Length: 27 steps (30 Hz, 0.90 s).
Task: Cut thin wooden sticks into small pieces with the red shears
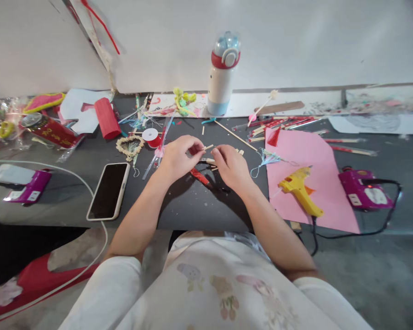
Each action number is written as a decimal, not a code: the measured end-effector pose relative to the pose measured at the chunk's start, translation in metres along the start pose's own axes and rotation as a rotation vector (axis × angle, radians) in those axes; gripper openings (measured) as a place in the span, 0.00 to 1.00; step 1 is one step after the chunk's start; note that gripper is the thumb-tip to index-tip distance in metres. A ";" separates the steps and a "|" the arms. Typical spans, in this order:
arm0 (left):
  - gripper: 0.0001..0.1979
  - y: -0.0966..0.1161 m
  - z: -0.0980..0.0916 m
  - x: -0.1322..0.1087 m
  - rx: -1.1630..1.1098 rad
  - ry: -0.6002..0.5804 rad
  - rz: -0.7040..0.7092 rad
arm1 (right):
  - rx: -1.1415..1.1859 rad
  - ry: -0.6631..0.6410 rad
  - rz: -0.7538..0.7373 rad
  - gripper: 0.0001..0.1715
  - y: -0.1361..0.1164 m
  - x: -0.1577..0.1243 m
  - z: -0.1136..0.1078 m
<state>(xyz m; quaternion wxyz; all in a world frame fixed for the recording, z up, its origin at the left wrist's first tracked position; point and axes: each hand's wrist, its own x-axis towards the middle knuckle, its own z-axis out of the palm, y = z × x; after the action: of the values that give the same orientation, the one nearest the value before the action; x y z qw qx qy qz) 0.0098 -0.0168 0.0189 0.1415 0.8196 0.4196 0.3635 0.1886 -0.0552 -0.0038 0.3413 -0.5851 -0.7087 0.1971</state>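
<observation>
White T-shirt (223, 288) with faded prints filled the bottom of the frame, and bare arms (141, 213) stretched up over a dark desk (199, 213). Dead centre, the left hand (177, 158) had its grip pinched on a short wooden stick (208, 147), which pointed at the right hand (232, 167). That one's grip was narrow, fingertips bunched by the stick's end, but I couldn't tell if it held anything. Just below them lay a red-and-black tool (200, 176), partly hidden.

Container-wise: top centre had a white bottle (221, 85) with a red collar and see-through bluish lid, no telling what was inside. Red drink can (51, 130) lay tipped over at the left, contents hidden too. Clear plastic wrapping (15, 106) by the left edge was bunched around colourful bits, too blurry to name. Upper right, clear sleeves (369, 152) looked to hold red-patterned sticks (347, 149). Yellow glue gun (300, 189) sat on a pink sheet (325, 183) at right.
</observation>
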 end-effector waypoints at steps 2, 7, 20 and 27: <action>0.04 0.004 0.002 -0.001 -0.043 -0.029 0.032 | 0.197 -0.023 0.056 0.24 0.002 0.001 -0.002; 0.07 0.009 0.004 -0.002 -0.188 -0.115 -0.001 | 0.414 -0.004 -0.010 0.20 0.004 0.002 -0.003; 0.17 0.012 0.018 -0.004 -0.302 -0.365 -0.091 | 0.546 -0.001 -0.032 0.18 0.007 0.006 -0.002; 0.18 0.010 0.028 -0.005 -0.393 -0.338 -0.117 | 0.679 -0.033 0.009 0.20 0.014 0.010 0.003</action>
<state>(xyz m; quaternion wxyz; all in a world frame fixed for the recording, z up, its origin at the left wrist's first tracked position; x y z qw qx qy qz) 0.0337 -0.0244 0.0025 0.3866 0.8000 0.3579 0.2869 0.1957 -0.0422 -0.0127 0.5044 -0.4378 -0.6054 0.4329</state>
